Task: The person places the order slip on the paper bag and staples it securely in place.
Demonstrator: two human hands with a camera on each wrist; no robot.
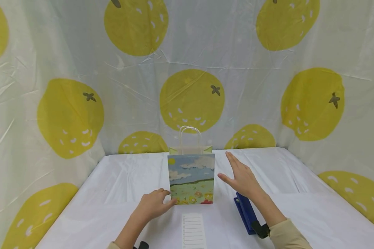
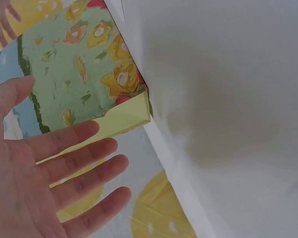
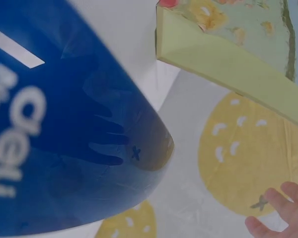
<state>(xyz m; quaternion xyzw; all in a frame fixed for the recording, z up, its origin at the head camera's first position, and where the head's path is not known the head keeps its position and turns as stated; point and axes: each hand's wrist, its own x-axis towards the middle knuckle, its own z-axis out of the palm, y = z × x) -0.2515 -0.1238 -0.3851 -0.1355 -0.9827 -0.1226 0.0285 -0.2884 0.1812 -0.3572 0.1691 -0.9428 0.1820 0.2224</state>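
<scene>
A paper gift bag [image 1: 191, 180] with a painted flower meadow and white handles stands upright on the table. My left hand [image 1: 154, 206] is at its lower left edge, and in the left wrist view the fingers [image 2: 82, 183] spread straight beside the bag's green side panel [image 2: 124, 116]. To the right of the bag, my right hand [image 1: 243, 178] is raised with fingers extended, apart from it. Below that hand and wrist lies a blue stapler [image 1: 245, 211], partly hidden by the wrist; it looms large in the right wrist view with white lettering [image 3: 27, 111].
A white checklist slip [image 1: 194, 231] with ruled lines lies in front of the bag. A white cloth covers the table [image 1: 134, 176]. Behind and at both sides hangs a white curtain [image 1: 193, 41] printed with yellow fruit.
</scene>
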